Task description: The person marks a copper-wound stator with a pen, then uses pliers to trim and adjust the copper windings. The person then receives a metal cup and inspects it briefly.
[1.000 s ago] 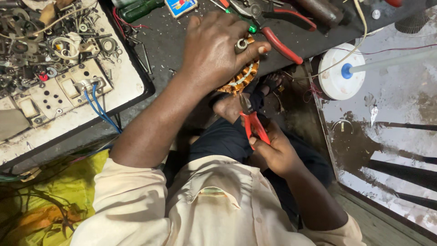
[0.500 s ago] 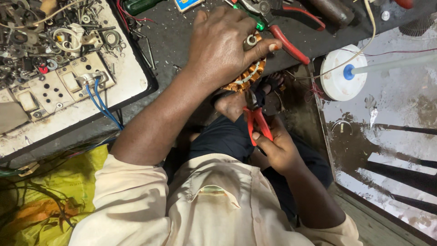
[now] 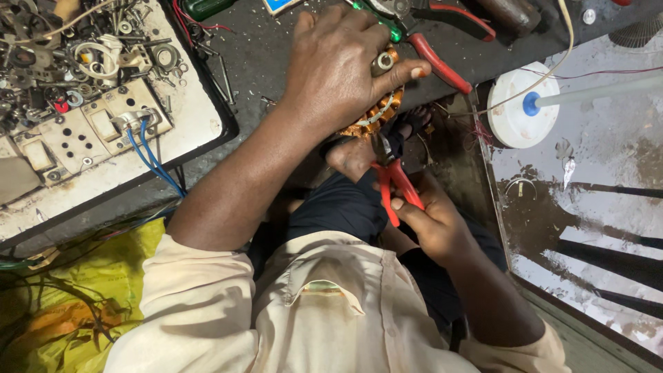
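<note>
My left hand [image 3: 342, 65] lies spread over a copper-wound motor stator [image 3: 373, 117], gripping it from above with the thumb hooked over its metal centre. My right hand [image 3: 431, 221] is closed around red-handled pliers [image 3: 394, 183], whose jaws reach up to the lower edge of the copper windings. Most of the stator is hidden under the left hand. My knee and dark trousers sit just below the stator.
A white tray [image 3: 200, 131] at the left holds switch plates, blue wires and several small metal parts. Another red-handled tool [image 3: 442, 59] lies on the dark bench behind the left hand. A white disc [image 3: 514, 114] with a blue hub stands at the right. Yellow cloth [image 3: 103, 276] lies at the lower left.
The right hand has brought the pliers slightly lower and to the left along the stator's edge. The left hand keeps its hold on the stator.
</note>
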